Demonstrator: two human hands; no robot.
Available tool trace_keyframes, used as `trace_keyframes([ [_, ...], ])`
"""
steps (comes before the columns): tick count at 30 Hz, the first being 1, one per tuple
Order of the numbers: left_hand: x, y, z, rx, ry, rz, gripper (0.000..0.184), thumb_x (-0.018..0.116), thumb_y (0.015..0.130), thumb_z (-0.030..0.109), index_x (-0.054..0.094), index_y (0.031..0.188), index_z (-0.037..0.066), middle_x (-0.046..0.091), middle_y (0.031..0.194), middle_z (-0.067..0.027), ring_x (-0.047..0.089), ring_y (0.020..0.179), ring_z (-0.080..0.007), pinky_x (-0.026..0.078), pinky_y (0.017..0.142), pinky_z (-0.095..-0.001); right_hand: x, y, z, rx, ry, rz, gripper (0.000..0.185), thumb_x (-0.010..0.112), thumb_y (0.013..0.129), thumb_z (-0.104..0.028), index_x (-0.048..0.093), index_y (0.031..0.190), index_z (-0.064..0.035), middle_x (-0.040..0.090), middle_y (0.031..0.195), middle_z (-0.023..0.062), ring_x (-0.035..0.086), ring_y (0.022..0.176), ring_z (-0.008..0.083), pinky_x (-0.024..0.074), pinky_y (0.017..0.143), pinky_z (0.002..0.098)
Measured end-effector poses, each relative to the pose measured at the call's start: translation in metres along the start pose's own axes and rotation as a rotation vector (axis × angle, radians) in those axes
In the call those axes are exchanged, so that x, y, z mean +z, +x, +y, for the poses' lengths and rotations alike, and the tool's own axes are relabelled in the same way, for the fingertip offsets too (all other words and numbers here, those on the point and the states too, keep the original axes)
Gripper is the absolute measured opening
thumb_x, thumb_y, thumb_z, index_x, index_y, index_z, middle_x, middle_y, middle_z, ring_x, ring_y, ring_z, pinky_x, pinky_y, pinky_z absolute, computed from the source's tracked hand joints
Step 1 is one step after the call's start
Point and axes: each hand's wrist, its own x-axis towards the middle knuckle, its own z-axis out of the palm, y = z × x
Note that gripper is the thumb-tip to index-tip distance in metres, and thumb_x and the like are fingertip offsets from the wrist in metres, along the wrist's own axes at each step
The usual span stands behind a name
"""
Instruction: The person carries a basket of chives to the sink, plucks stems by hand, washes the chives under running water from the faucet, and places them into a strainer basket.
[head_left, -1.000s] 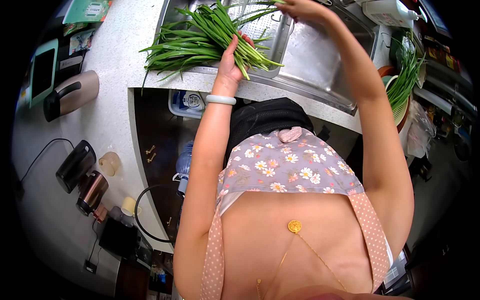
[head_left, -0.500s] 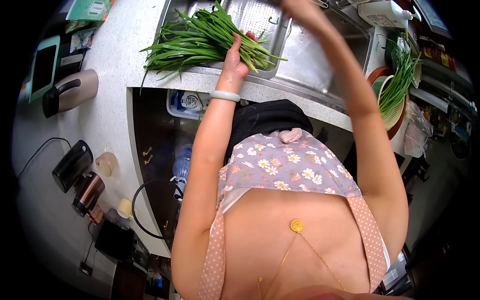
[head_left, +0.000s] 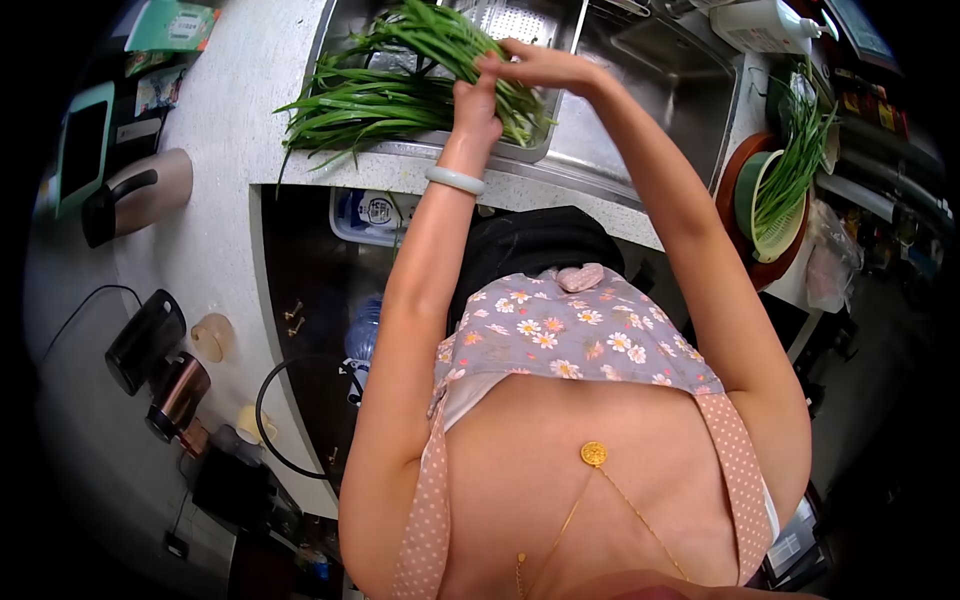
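A large bunch of garlic chives (head_left: 375, 105) lies across the left basin of the steel sink, its leaves spread left over the counter edge. My left hand (head_left: 478, 108), with a pale bangle at the wrist, is closed around the bunch near its stem end. From the right, my right hand (head_left: 540, 68) reaches across with its fingers closed on the upper stems, right by my left thumb. Some fingers of both hands are hidden among the stems. A perforated tray (head_left: 505, 18) shows behind the bunch.
The right sink basin (head_left: 640, 110) is beside my right forearm. More chives (head_left: 795, 185) fill a basket (head_left: 780, 240) set in bowls on the right. A white bottle (head_left: 765, 25) stands behind. Kettles, including one (head_left: 165, 190), and cups line the left counter (head_left: 225, 130).
My right hand has come down and left from above the right basin and now grips the stems. The upper part of the bunch is lifted apart from the lower part.
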Motion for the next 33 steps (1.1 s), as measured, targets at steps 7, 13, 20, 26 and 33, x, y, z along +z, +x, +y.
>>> trace_keyframes([
  [7,0.018,0.025,0.050,-0.074,0.034,-0.163,0.029,0.049,0.093,0.023,0.052,0.109,-0.001,0.058,0.106,-0.0119,0.057,0.097,-0.0224,0.049,0.084,-0.0375,-0.020,0.017,-0.004,-0.026,0.597,-0.045,0.042,0.051,0.092,-0.035,0.046,0.125,-0.0093,0.057,0.101,0.0017,0.052,0.090,0.0084,0.0435,0.075,0.0238],
  [13,-0.015,0.040,0.012,-0.159,0.113,0.264,0.035,0.063,0.084,0.010,0.051,0.115,-0.002,0.058,0.110,-0.0141,0.058,0.097,-0.0276,0.051,0.083,-0.0424,0.006,0.024,0.019,0.007,0.350,0.025,0.057,0.055,0.089,-0.039,0.041,0.129,-0.0010,0.057,0.106,0.0078,0.053,0.091,0.0140,0.0446,0.078,0.0280],
  [20,-0.029,0.050,0.015,-0.242,-0.242,-0.050,0.040,0.056,0.089,0.029,0.048,0.117,0.001,0.057,0.108,-0.0111,0.057,0.096,-0.0254,0.049,0.083,-0.0407,-0.001,0.045,0.049,-0.037,0.450,0.058,0.039,0.054,0.091,-0.028,0.049,0.117,-0.0001,0.056,0.095,0.0041,0.049,0.087,0.0061,0.0423,0.073,0.0224],
  [26,-0.043,0.048,0.023,-0.265,-0.073,-0.053,0.035,0.054,0.091,0.025,0.048,0.116,0.001,0.057,0.108,-0.0115,0.057,0.098,-0.0252,0.048,0.087,-0.0419,-0.006,0.047,0.043,0.097,0.424,-0.163,0.034,0.062,0.085,-0.034,0.060,0.092,-0.0015,0.061,0.076,0.0018,0.054,0.065,0.0085,0.0437,0.059,0.0228],
  [33,-0.051,0.018,0.025,-0.372,0.061,-0.019,0.043,0.062,0.084,0.033,0.048,0.106,-0.001,0.057,0.090,-0.0128,0.056,0.074,-0.0176,0.049,0.061,-0.0281,0.015,0.065,0.061,0.223,1.087,-0.113,0.016,0.051,0.090,-0.018,0.060,0.086,-0.0063,0.060,0.068,0.0037,0.058,0.058,0.0144,0.0480,0.052,0.0253],
])
